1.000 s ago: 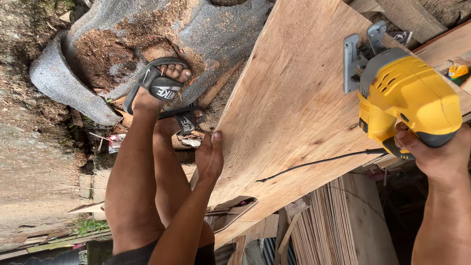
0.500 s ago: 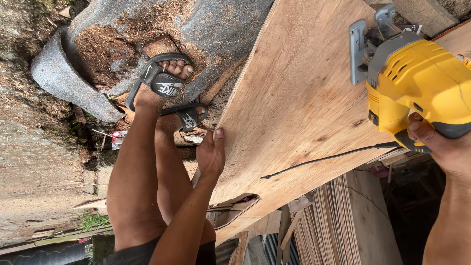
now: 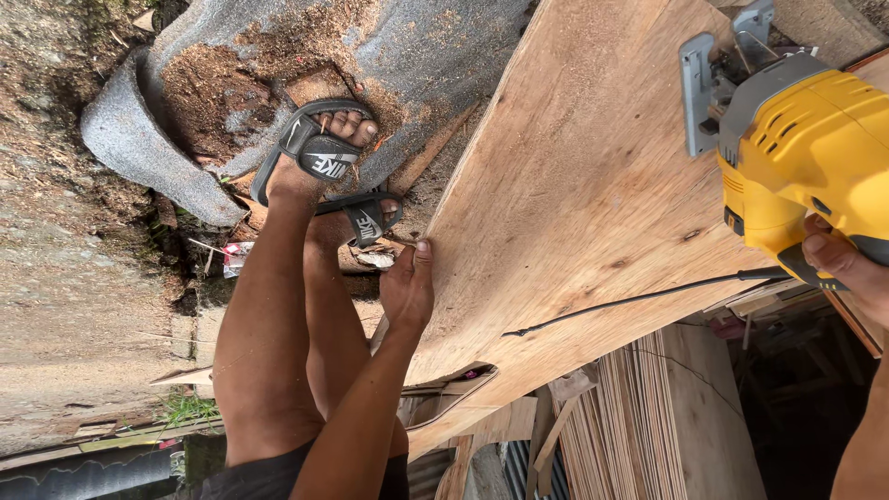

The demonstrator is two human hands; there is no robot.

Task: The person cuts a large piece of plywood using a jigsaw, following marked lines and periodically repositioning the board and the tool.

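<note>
The picture is turned on its side. My left hand [image 3: 410,289] grips the near edge of a large plywood sheet [image 3: 574,204], thumb on top. My right hand [image 3: 847,270] holds the handle of a yellow jigsaw [image 3: 804,162] at the right edge of the view. The saw's grey metal base [image 3: 704,83] rests against the sheet. Its black cord [image 3: 639,298] trails across the wood. A cut-out notch [image 3: 454,389] shows in the sheet's edge below my left arm.
My legs and feet in black sandals [image 3: 319,157] stand on sawdust-covered ground beside a grey tarp [image 3: 148,157]. Stacked thin boards [image 3: 639,426] lie under the sheet. Scraps and litter [image 3: 236,257] sit near my feet.
The jigsaw and my right hand have shifted toward the right edge of the view. My left hand stays on the sheet's edge.
</note>
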